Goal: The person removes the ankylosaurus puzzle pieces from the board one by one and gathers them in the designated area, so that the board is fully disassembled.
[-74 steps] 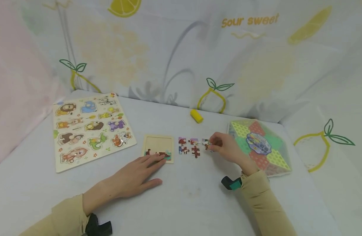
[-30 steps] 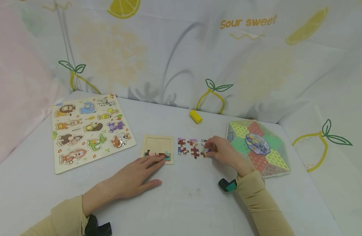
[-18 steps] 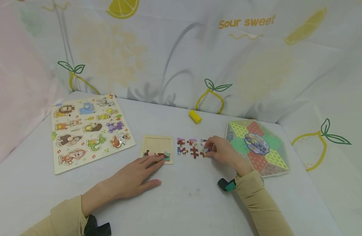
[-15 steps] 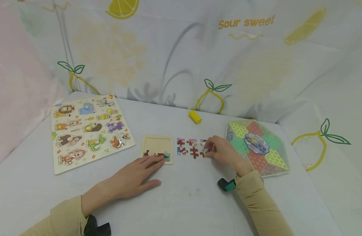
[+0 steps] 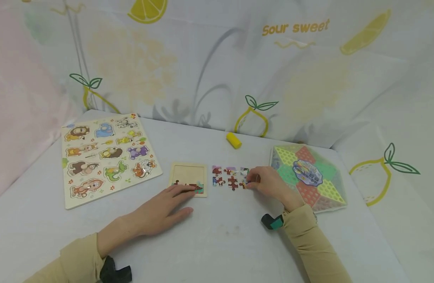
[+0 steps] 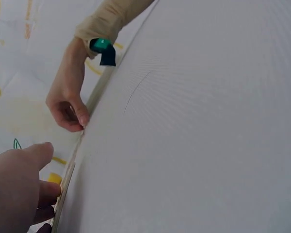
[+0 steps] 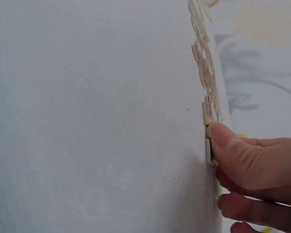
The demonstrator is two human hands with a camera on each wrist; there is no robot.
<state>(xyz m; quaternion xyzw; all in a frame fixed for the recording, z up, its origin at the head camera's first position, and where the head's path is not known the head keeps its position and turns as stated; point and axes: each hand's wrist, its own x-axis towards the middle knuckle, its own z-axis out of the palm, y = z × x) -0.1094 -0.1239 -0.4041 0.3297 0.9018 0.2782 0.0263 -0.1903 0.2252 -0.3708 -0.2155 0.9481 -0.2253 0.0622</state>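
In the head view, my left hand (image 5: 155, 214) lies palm down, its fingertips over the near edge of a small wooden puzzle tray (image 5: 188, 173). Reddish-brown and green pieces fill the tray's near strip, partly hidden by those fingers. To the right of the tray, several loose jigsaw pieces (image 5: 233, 182) lie in two rows on the white tabletop. My right hand (image 5: 270, 184) pinches the jigsaw piece (image 5: 242, 184) at the near right of this group. Seen from the right wrist, the thumb (image 7: 228, 138) presses at the thin edge of that piece (image 7: 209, 153), low at the table surface.
A large wooden board (image 5: 111, 157) with animal pictures lies at the left. On the right, behind the right hand, is a clear case (image 5: 309, 173) with red, green and yellow parts. A yellow cylinder (image 5: 234, 140) lies farther back, before the lemon-print cloth (image 5: 188, 59).
My right hand has moved from the far right piece down to the near right one, then stayed almost still. My left fingers have drawn back slightly to the left on the tray.
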